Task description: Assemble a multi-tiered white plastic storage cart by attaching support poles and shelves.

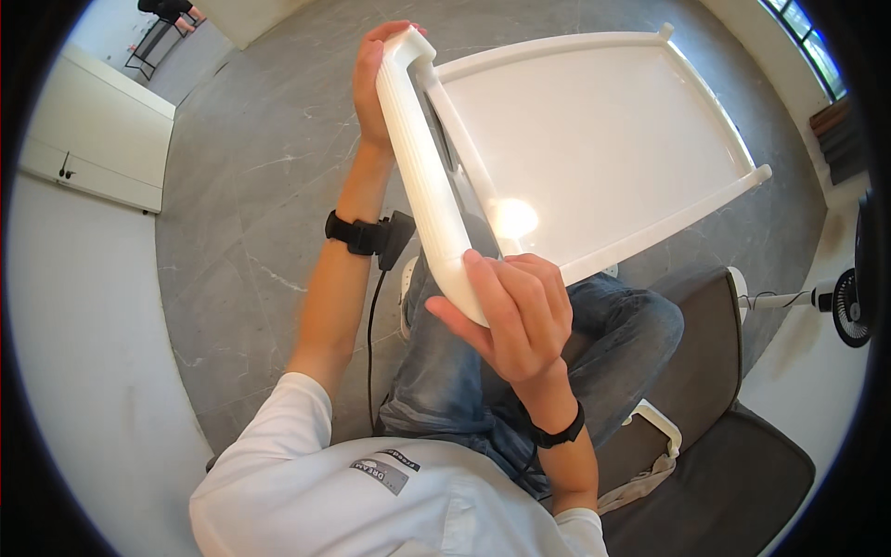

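I hold a long white plastic U-shaped bar (420, 172) with fine ribs along its length, tilted in front of me. My left hand (371, 88) is wrapped round its far end, the fingers partly hidden behind it. The near end is gripped by my right hand (522, 311), thumb on one side and fingers on the other. Just to the right of the bar is a large white tabletop panel (603, 130) with a raised rim and knobs at its corners. Whether the bar is joined to the panel's left edge, I cannot tell. What supports the panel is hidden.
I sit with bent legs on or beside a dark brown seat (733, 492). A white bent piece (664, 422) and a beige strap (640, 487) lie on it. A fan (849, 306) stands at the right. White cabinet doors (102, 130) line the left; a person (172, 11) sits far off.
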Demonstrator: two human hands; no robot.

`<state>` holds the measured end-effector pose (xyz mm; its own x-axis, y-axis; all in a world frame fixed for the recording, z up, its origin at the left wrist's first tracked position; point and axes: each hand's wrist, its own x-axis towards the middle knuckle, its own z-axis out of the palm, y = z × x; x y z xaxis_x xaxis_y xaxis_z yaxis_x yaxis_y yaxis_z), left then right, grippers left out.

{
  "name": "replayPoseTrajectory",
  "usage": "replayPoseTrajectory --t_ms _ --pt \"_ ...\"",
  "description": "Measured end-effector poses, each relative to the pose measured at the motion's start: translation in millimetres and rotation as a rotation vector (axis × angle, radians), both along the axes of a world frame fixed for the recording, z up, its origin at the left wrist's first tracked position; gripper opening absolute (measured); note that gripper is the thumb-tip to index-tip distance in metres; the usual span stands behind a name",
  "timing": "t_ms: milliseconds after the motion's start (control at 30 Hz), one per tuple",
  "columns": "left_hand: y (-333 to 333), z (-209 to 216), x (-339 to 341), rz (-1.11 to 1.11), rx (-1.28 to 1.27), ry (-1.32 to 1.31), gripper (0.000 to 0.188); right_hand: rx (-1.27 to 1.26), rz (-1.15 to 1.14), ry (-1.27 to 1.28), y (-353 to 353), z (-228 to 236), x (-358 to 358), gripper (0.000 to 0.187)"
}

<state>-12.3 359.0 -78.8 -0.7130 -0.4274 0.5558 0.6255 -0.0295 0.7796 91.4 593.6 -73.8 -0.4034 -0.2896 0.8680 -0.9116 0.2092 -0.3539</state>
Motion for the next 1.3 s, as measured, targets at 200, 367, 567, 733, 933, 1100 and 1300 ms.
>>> replayPoseTrajectory --t_ms 200,367,567,733,933,1100,1300 --pt "-12 1 -6 0.078 -0.094 -0.057 0.043 -0.119 0.047 -0.132 -5 -4 1 0.040" --pt "-8 11 -6 0.086 -0.065 -0.134 0.043 -0.168 0.005 -0.215 0 0 -1 0.046" --pt "-14 7 -5 0.106 -0.202 -0.100 0.041 -0.147 -0.009 -0.272 3 1 3 0.047" --pt "-6 13 -4 0.031 -0.218 -0.128 0.039 -0.122 -0.007 -0.357 9 5 8 0.047" --pt "-20 5 -16 -0.053 -0.332 -0.068 0.037 -0.124 -0.008 -0.345 7 2 7 0.050" --pt "-25 1 -18 -0.051 -0.344 -0.006 0.039 -0.141 0.030 -0.367 5 3 9 0.052" --pt "-21 5 -10 -0.008 -0.157 -0.094 0.044 -0.137 0.071 -0.383 6 1 6 0.050"
